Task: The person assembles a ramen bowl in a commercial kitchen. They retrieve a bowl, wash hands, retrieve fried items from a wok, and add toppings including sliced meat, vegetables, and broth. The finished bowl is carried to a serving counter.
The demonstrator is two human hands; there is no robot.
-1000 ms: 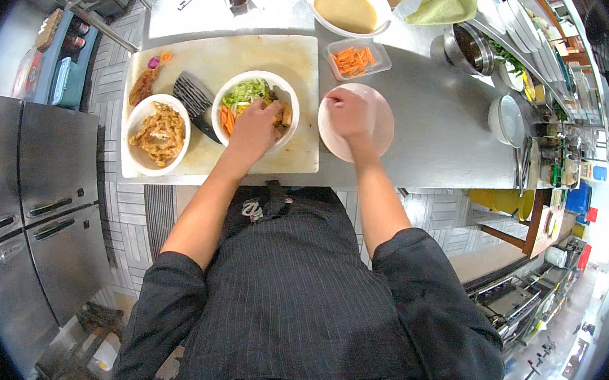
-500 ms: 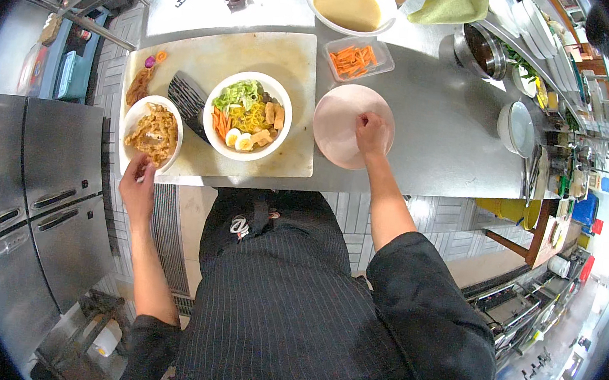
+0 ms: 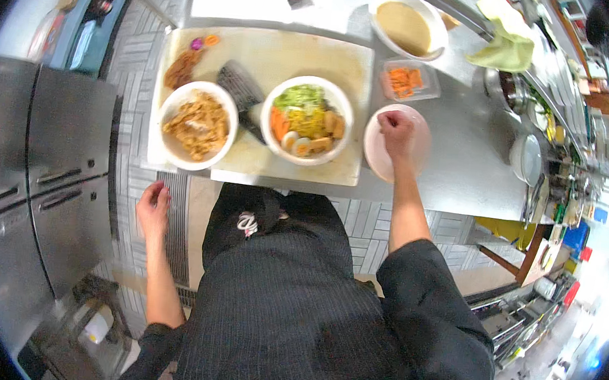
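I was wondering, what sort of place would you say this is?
Most likely a commercial kitchen: food is laid out in a white bowl on a cutting board, the counter looks like stainless steel, and large metal doors, probably refrigerators, stand at the left.

The near left corner of the cutting board [image 3: 355, 60] is blocked by a white bowl [image 3: 232, 129]; room is left along the tabletop [image 3: 465, 171]'s near edge, right of the pink dish [image 3: 379, 159].

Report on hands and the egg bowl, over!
Left hand off the counter, looks empty. Right hand curled over pink plate. Egg bowl on cutting board, nothing over it.
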